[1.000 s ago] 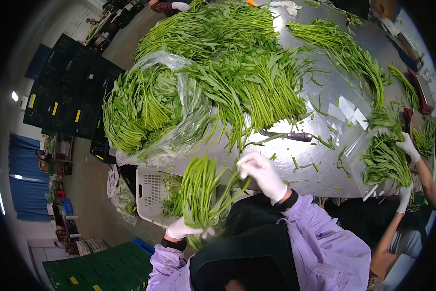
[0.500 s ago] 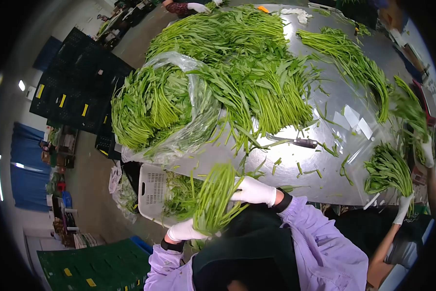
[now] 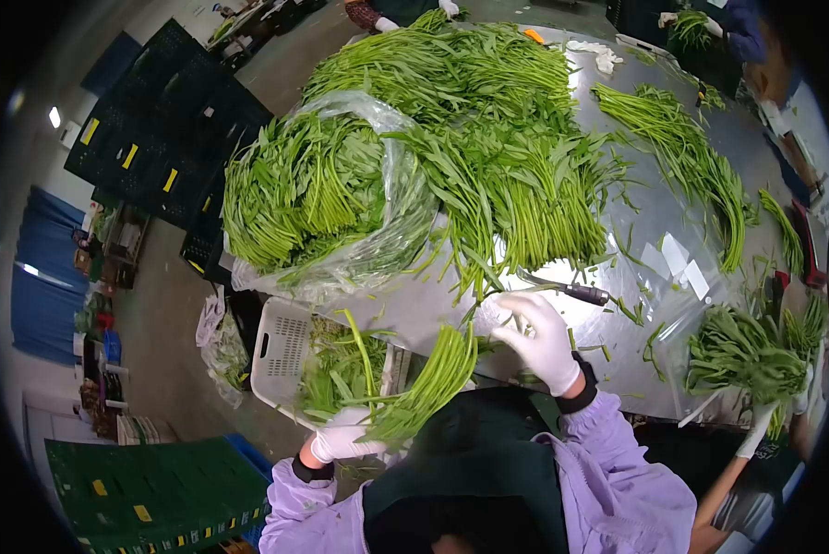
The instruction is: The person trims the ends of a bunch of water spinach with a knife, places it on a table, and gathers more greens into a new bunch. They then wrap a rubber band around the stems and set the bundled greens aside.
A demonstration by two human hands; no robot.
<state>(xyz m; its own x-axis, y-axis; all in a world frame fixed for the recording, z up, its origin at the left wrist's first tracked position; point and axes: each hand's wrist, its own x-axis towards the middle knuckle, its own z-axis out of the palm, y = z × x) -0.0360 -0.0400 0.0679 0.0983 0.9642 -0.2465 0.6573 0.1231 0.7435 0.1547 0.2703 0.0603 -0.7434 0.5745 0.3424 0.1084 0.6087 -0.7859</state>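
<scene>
right hand (image 3: 542, 343) now off bunch (image 3: 436, 374)

So the outfit: plain white gloves (image 3: 555, 362) on the left hand (image 3: 342, 436) and right hand (image 3: 536, 334), pretty snug, with a chunky black band (image 3: 578, 384) round each wrist. Jacket (image 3: 618, 475) is pale lilac, long baggy sleeves, lots of creases. Over the front there's a dark green apron (image 3: 498, 462), basically black in spots. Honestly can't make out any print.
</scene>
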